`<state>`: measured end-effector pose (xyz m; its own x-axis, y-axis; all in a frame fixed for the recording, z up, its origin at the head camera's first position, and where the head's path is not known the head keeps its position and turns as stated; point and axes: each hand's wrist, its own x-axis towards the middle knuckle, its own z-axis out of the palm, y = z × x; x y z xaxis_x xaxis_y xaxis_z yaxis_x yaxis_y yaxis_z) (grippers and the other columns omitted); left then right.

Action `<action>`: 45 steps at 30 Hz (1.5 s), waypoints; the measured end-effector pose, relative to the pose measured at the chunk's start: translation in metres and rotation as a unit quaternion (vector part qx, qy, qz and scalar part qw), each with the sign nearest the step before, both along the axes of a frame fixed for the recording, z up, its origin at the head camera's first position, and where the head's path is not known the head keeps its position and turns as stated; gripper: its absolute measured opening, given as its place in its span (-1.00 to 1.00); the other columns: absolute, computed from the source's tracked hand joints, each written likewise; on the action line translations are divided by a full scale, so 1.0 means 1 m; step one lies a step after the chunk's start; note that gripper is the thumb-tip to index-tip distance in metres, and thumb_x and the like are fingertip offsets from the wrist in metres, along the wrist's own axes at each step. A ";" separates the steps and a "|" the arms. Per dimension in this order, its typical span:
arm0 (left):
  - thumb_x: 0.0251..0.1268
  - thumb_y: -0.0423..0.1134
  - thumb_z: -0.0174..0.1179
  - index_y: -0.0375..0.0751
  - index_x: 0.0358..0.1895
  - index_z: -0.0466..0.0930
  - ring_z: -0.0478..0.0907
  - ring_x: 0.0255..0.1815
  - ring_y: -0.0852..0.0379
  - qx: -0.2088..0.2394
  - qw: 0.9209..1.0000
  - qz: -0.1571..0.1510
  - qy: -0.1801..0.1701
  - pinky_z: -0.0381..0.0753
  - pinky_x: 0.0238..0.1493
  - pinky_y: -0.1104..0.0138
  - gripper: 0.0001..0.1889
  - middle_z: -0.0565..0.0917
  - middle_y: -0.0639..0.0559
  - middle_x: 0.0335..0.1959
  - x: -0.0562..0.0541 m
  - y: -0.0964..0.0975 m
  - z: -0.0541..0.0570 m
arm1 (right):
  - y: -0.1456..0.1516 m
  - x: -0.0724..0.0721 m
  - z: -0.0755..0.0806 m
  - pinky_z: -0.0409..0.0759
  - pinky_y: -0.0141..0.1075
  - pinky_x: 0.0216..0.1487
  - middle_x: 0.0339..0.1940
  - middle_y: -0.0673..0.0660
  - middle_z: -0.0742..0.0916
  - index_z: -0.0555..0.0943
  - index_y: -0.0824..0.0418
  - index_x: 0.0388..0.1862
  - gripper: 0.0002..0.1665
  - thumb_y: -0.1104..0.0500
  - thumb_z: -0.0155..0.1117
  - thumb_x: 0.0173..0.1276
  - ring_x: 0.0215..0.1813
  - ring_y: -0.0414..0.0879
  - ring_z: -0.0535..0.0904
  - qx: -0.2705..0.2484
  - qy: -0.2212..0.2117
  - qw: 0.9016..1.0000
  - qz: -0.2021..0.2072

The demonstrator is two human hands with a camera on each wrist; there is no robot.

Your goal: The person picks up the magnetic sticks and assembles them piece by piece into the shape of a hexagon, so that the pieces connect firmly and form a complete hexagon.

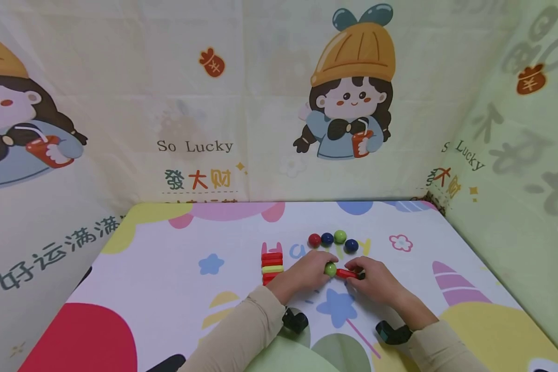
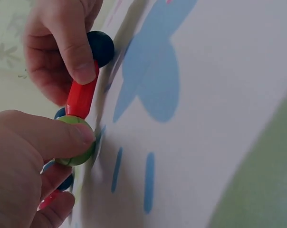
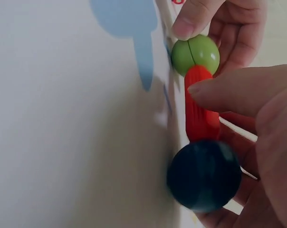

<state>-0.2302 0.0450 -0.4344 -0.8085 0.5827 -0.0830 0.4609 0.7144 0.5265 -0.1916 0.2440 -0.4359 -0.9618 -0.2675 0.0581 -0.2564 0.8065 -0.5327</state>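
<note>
Over the table, my left hand [image 1: 308,269] pinches a green ball [image 1: 330,269] between thumb and fingers. My right hand [image 1: 376,279] grips a short red rod [image 3: 200,107], thumb along its side. One end of the rod meets the green ball; a dark blue ball [image 3: 204,175] sits at its other end. In the left wrist view the three pieces form one line, with the red rod between the green ball and the blue ball [image 2: 101,49]. Whether the rod is seated inside the green ball cannot be told.
Beyond the hands lie a red ball [image 1: 314,240], a blue ball [image 1: 327,238], a green ball [image 1: 340,236] and another blue ball [image 1: 351,246]. Left of my left hand, several red rods [image 1: 272,256] and a yellow rod [image 1: 273,269] lie in a row on the patterned table [image 1: 167,289].
</note>
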 end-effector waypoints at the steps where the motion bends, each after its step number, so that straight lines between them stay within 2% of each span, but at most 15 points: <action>1: 0.29 -0.28 0.36 -0.02 0.33 0.53 0.46 0.13 0.20 0.003 1.000 0.005 -0.004 0.51 0.17 0.35 -0.48 0.58 0.17 0.16 0.000 0.000 -0.001 | 0.000 0.000 0.000 0.62 -0.14 -0.08 -0.27 -0.01 0.67 0.68 0.24 -0.04 -0.70 0.27 0.47 0.24 -0.22 -0.10 0.55 -0.003 0.001 1.000 0.000; 4: 0.28 -0.25 0.38 0.02 0.38 0.48 0.44 0.23 0.19 0.012 1.000 0.019 -0.011 0.50 0.21 0.31 -0.42 0.54 0.17 0.24 0.000 -0.005 -0.002 | -0.002 0.000 0.002 0.64 -0.17 -0.10 -0.29 -0.02 0.68 0.67 0.25 -0.02 -0.68 0.26 0.46 0.25 -0.24 -0.12 0.56 -0.008 -0.001 1.000 0.002; 7: 0.29 -0.23 0.37 0.03 0.39 0.47 0.41 0.30 0.15 0.007 1.000 0.027 -0.004 0.50 0.22 0.27 -0.41 0.51 0.14 0.29 0.001 -0.015 0.003 | -0.004 0.000 0.004 0.62 -0.17 -0.10 -0.32 -0.03 0.68 0.68 0.24 -0.04 -0.72 0.26 0.44 0.27 -0.26 -0.12 0.55 -0.011 -0.011 1.000 0.001; 13: 0.31 -0.21 0.35 -0.09 0.34 0.50 0.51 0.18 0.09 0.031 0.999 0.029 0.016 0.53 0.16 0.29 -0.47 0.58 0.05 0.20 0.000 -0.039 0.016 | -0.001 0.001 0.006 0.59 -0.17 -0.12 -0.33 -0.03 0.66 0.69 0.21 -0.08 -0.77 0.27 0.42 0.28 -0.27 -0.11 0.52 -0.009 -0.019 1.000 -0.001; 15: 0.32 -0.20 0.36 -0.10 0.33 0.51 0.51 0.17 0.08 0.043 0.998 0.033 0.010 0.54 0.15 0.28 -0.48 0.59 0.03 0.18 0.000 -0.047 0.018 | 0.000 0.001 0.006 0.59 -0.18 -0.13 -0.33 -0.03 0.66 0.68 0.21 -0.08 -0.76 0.28 0.42 0.27 -0.27 -0.12 0.52 -0.006 -0.020 1.000 -0.004; 20: 0.33 -0.22 0.34 -0.14 0.31 0.51 0.51 0.18 0.03 0.040 0.998 0.038 0.013 0.51 0.21 0.21 -0.51 0.60 -0.01 0.17 0.002 -0.067 0.024 | 0.002 0.002 0.005 0.59 -0.21 -0.15 -0.31 -0.01 0.66 0.67 0.22 -0.07 -0.75 0.27 0.44 0.27 -0.26 -0.11 0.52 -0.008 -0.025 1.000 -0.012; 23: 0.33 -0.23 0.34 -0.14 0.31 0.52 0.51 0.19 0.02 0.032 0.998 0.051 0.010 0.51 0.22 0.18 -0.51 0.60 -0.01 0.18 0.004 -0.078 0.027 | 0.002 0.002 0.005 0.59 -0.24 -0.19 -0.31 0.00 0.66 0.67 0.22 -0.06 -0.73 0.25 0.46 0.26 -0.27 -0.11 0.52 -0.009 -0.030 0.999 -0.018; 27: 0.29 -0.23 0.37 -0.11 0.30 0.53 0.49 0.16 0.01 0.025 0.997 0.069 -0.003 0.60 0.10 0.18 -0.50 0.58 0.00 0.18 0.007 -0.091 0.027 | 0.003 0.003 0.005 0.59 -0.28 -0.24 -0.31 0.00 0.65 0.66 0.23 -0.04 -0.69 0.22 0.48 0.25 -0.28 -0.11 0.51 -0.008 -0.040 0.999 -0.024; 31: 0.26 -0.24 0.38 -0.12 0.24 0.56 0.49 0.08 0.03 0.019 0.997 0.068 0.008 0.64 0.00 0.20 -0.53 0.60 0.01 0.12 0.010 -0.102 0.024 | 0.003 0.003 0.006 0.59 -0.30 -0.27 -0.31 -0.01 0.65 0.66 0.23 -0.03 -0.67 0.20 0.48 0.25 -0.27 -0.11 0.51 -0.011 -0.049 0.998 -0.025; 37: 0.20 -0.26 0.42 -0.16 0.04 0.63 0.52 -0.06 0.05 0.009 0.997 0.071 0.016 0.65 -0.04 0.20 -0.66 0.64 0.02 -0.08 0.019 -0.118 0.022 | 0.004 0.004 0.006 0.59 -0.32 -0.28 -0.32 0.00 0.65 0.66 0.23 -0.02 -0.67 0.21 0.47 0.25 -0.27 -0.10 0.52 -0.014 -0.053 0.998 -0.032; 45: 0.13 -0.30 0.47 -0.19 -0.12 0.63 0.51 -0.10 0.02 0.007 0.997 0.071 0.009 0.65 -0.07 0.17 -0.72 0.61 0.03 -0.21 0.032 -0.129 0.017 | 0.008 0.005 0.007 0.59 -0.31 -0.27 -0.32 0.00 0.65 0.65 0.23 -0.02 -0.66 0.19 0.48 0.25 -0.27 -0.10 0.52 -0.014 -0.048 0.998 -0.031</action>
